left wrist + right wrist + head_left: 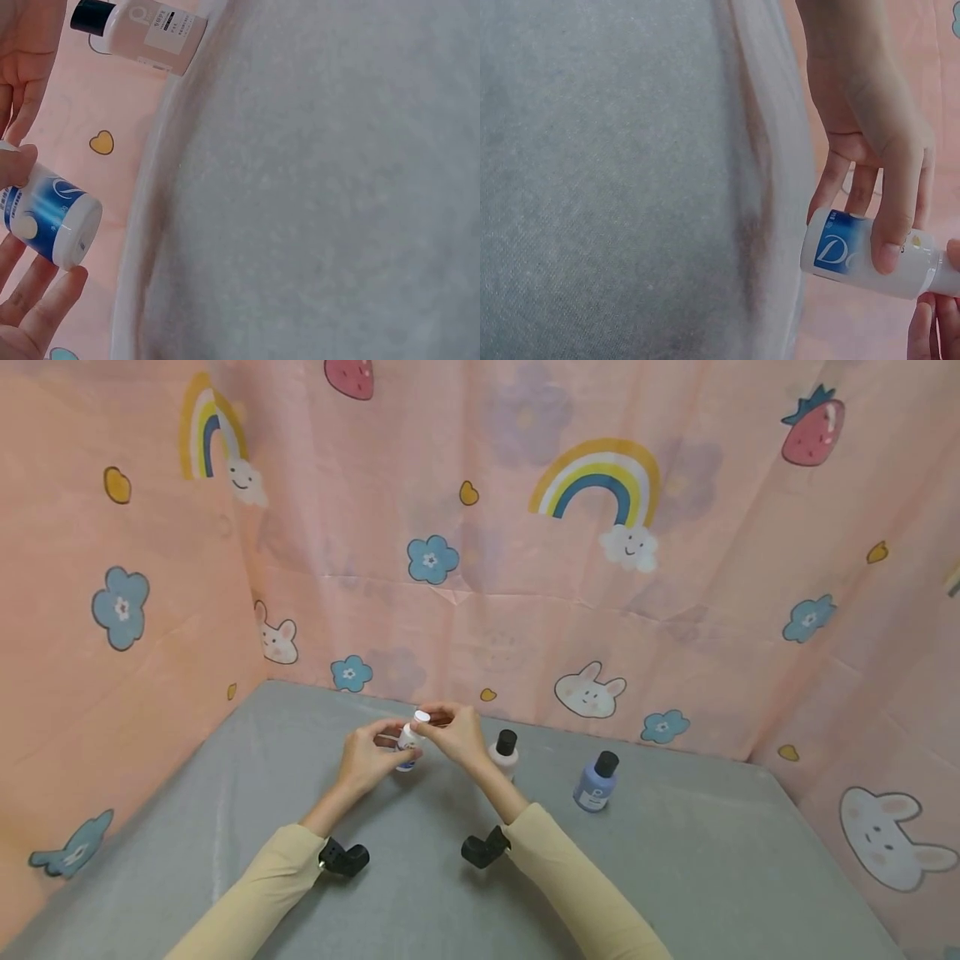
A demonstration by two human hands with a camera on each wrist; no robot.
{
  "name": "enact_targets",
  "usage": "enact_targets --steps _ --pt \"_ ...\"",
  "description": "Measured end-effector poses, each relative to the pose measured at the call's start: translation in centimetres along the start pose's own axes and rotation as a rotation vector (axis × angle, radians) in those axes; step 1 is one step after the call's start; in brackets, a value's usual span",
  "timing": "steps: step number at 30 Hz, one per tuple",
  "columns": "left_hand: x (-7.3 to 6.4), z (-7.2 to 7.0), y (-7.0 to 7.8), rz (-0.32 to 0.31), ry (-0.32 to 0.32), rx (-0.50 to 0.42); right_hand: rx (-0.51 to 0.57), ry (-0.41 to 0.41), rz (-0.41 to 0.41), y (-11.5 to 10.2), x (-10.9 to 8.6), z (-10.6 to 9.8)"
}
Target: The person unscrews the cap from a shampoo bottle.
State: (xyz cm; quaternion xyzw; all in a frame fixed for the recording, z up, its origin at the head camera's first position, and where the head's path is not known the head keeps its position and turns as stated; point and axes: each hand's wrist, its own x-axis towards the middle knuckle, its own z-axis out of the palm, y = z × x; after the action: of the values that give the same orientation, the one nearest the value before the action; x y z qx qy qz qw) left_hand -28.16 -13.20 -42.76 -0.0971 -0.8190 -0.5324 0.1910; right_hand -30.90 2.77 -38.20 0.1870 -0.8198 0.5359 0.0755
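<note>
A small white bottle with a blue label [408, 743] is held tilted between both hands near the back of the table. My left hand [370, 760] grips its body, with the thumb [890, 244] on one side and the fingers on the other. At the top end, my right hand [459, 737] pinches the white cap [422, 717] between thumb and fingers. The bottle's round base [80, 232] points away from the right hand in the left wrist view. The cap meets the bottle's neck in the right wrist view.
Just right of the right hand stands a pale pink bottle with a black cap [505, 754], partly hidden by the forearm. Farther right is a blue-violet bottle with a black cap [596, 785]. A grey cloth covers the table [712, 860]; patterned pink curtains [510, 610] hang behind.
</note>
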Motion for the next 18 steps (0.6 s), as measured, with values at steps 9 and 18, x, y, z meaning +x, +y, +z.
enact_targets --steps 9,18 --pt "-0.01 -0.16 -0.13 0.013 -0.005 0.01 0.019 -0.044 -0.028 0.2 -0.09 -0.3" --pt "0.15 -0.24 -0.53 0.0 -0.063 -0.011 0.037 -0.115 -0.078 0.31 -0.07 -0.77"
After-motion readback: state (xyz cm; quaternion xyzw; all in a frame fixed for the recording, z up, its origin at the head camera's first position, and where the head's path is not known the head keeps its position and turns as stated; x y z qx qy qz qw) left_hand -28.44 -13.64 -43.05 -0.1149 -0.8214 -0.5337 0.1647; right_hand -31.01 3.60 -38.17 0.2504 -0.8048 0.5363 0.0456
